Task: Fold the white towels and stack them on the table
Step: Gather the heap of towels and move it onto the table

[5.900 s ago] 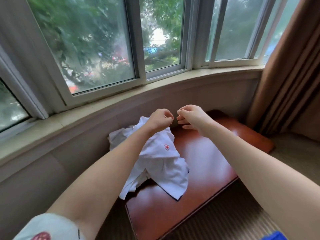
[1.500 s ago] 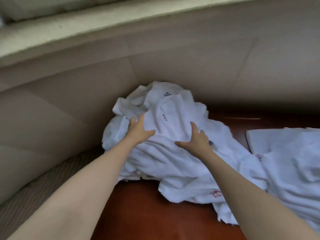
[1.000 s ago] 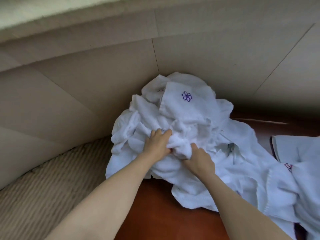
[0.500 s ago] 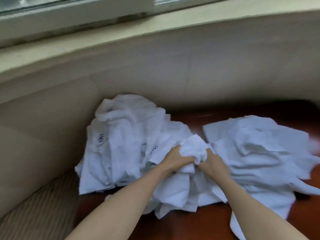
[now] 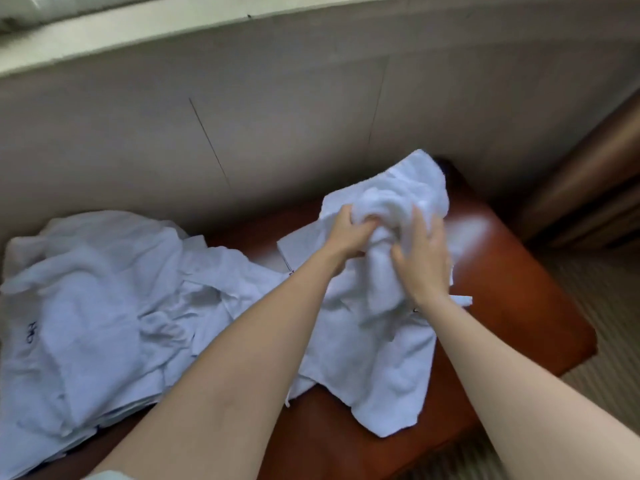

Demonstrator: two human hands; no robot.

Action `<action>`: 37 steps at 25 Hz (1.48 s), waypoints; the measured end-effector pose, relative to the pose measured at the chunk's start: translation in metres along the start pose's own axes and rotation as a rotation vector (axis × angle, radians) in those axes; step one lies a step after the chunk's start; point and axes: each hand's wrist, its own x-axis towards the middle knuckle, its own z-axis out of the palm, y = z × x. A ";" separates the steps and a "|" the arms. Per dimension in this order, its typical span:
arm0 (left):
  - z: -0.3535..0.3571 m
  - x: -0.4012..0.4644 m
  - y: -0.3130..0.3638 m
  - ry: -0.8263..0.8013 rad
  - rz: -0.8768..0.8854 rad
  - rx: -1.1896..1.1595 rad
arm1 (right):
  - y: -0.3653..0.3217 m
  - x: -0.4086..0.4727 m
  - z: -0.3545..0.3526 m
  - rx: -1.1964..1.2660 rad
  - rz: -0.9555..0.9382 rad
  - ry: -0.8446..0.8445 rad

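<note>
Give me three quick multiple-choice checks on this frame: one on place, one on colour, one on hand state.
1. Where does the loose pile of white towels lie?
A. left end of the table
B. on the windowsill
C. on the striped carpet

2. What colour is the glossy wooden table?
A. black
B. reddish-brown
C. white

3. What is the left hand doing?
A. resting flat on the table
B. hanging idle
C. gripping the bunched white towel

Answers: 1 A, the heap covers the table's left part; 2 B, bare top shows red-brown; 3 C, fingers curl into the cloth, with the right hand against it.
</note>
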 end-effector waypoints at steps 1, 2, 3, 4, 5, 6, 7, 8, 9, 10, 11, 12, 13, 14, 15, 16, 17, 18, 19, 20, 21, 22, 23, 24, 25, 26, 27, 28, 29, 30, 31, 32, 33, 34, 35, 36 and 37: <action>-0.008 0.007 -0.015 -0.028 -0.043 0.198 | 0.006 -0.008 0.014 -0.077 -0.004 -0.210; -0.018 0.007 -0.032 -0.076 -0.118 0.384 | 0.008 -0.018 0.026 -0.136 0.025 -0.393; -0.029 0.006 -0.052 -0.121 -0.206 0.510 | 0.008 -0.025 0.035 -0.178 0.042 -0.462; -0.041 0.000 -0.063 -0.129 -0.288 0.508 | 0.002 -0.029 0.039 -0.193 0.035 -0.433; -0.054 -0.003 -0.075 -0.102 -0.318 0.462 | -0.008 -0.031 0.042 -0.196 0.006 -0.345; -0.070 -0.012 -0.080 -0.058 -0.336 0.399 | -0.023 -0.030 0.044 -0.169 -0.054 -0.213; -0.088 -0.019 -0.085 0.011 -0.340 0.349 | -0.040 -0.028 0.047 -0.137 -0.123 -0.131; -0.109 -0.029 -0.087 0.087 -0.349 0.314 | -0.060 -0.027 0.050 -0.079 -0.184 -0.122; -0.134 -0.040 -0.090 0.177 -0.351 0.277 | -0.087 -0.027 0.056 -0.025 -0.259 -0.175; -0.158 -0.053 -0.090 0.261 -0.355 0.243 | -0.115 -0.030 0.062 0.018 -0.327 -0.256; -0.183 -0.066 -0.092 0.343 -0.355 0.211 | -0.141 -0.037 0.070 0.046 -0.390 -0.342; -0.209 -0.080 -0.094 0.420 -0.355 0.193 | -0.167 -0.048 0.078 0.068 -0.459 -0.409; -0.234 -0.095 -0.099 0.492 -0.346 0.173 | -0.189 -0.059 0.085 0.079 -0.522 -0.459; -0.261 -0.114 -0.104 0.563 -0.340 0.152 | -0.215 -0.075 0.093 0.087 -0.575 -0.499; -0.286 -0.133 -0.110 0.622 -0.333 0.132 | -0.237 -0.090 0.100 0.090 -0.614 -0.528; -0.311 -0.153 -0.118 0.677 -0.325 0.123 | -0.259 -0.107 0.109 0.091 -0.646 -0.554; -0.338 -0.174 -0.129 0.731 -0.320 0.117 | -0.284 -0.127 0.119 0.091 -0.686 -0.582; -0.365 -0.196 -0.144 0.776 -0.323 0.110 | -0.309 -0.148 0.131 0.094 -0.726 -0.614; -0.395 -0.222 -0.165 0.825 -0.335 0.107 | -0.337 -0.175 0.148 0.097 -0.771 -0.655; -0.424 -0.248 -0.186 0.868 -0.353 0.115 | -0.364 -0.204 0.165 0.100 -0.810 -0.702; -0.453 -0.273 -0.211 0.904 -0.379 0.111 | -0.389 -0.236 0.185 0.105 -0.840 -0.750; -0.482 -0.299 -0.239 0.927 -0.409 0.100 | -0.412 -0.269 0.209 0.118 -0.856 -0.803; -0.510 -0.321 -0.267 0.943 -0.436 0.077 | -0.435 -0.301 0.235 0.128 -0.860 -0.854; -0.539 -0.346 -0.300 0.961 -0.470 0.046 | -0.458 -0.339 0.265 0.128 -0.860 -0.913; -0.561 -0.369 -0.333 0.979 -0.505 0.027 | -0.476 -0.374 0.292 0.120 -0.851 -0.976; -0.582 -0.387 -0.361 0.977 -0.538 0.011 | -0.492 -0.405 0.318 0.114 -0.830 -1.022; -0.601 -0.402 -0.389 0.944 -0.583 -0.002 | -0.507 -0.433 0.344 0.111 -0.797 -1.064; -0.616 -0.411 -0.417 0.898 -0.626 -0.020 | -0.519 -0.455 0.368 0.107 -0.756 -1.103; -0.630 -0.417 -0.445 0.854 -0.663 -0.038 | -0.528 -0.475 0.395 0.086 -0.717 -1.139; -0.641 -0.419 -0.470 0.817 -0.688 -0.056 | -0.535 -0.490 0.422 0.058 -0.685 -1.165; -0.651 -0.417 -0.495 0.783 -0.701 -0.070 | -0.540 -0.499 0.450 0.022 -0.660 -1.181; -0.659 -0.413 -0.519 0.753 -0.703 -0.079 | -0.544 -0.505 0.480 -0.014 -0.632 -1.193; -0.666 -0.407 -0.542 0.726 -0.705 -0.088 | -0.546 -0.509 0.510 -0.046 -0.591 -1.194; -0.675 -0.398 -0.567 0.705 -0.701 -0.095 | -0.547 -0.512 0.544 -0.072 -0.540 -1.182; -0.681 -0.386 -0.591 0.689 -0.691 -0.094 | -0.546 -0.513 0.576 -0.100 -0.488 -1.159; -0.687 -0.374 -0.615 0.674 -0.683 -0.085 | -0.544 -0.512 0.605 -0.132 -0.445 -1.130; -0.693 -0.362 -0.639 0.660 -0.679 -0.071 | -0.541 -0.513 0.634 -0.176 -0.420 -1.098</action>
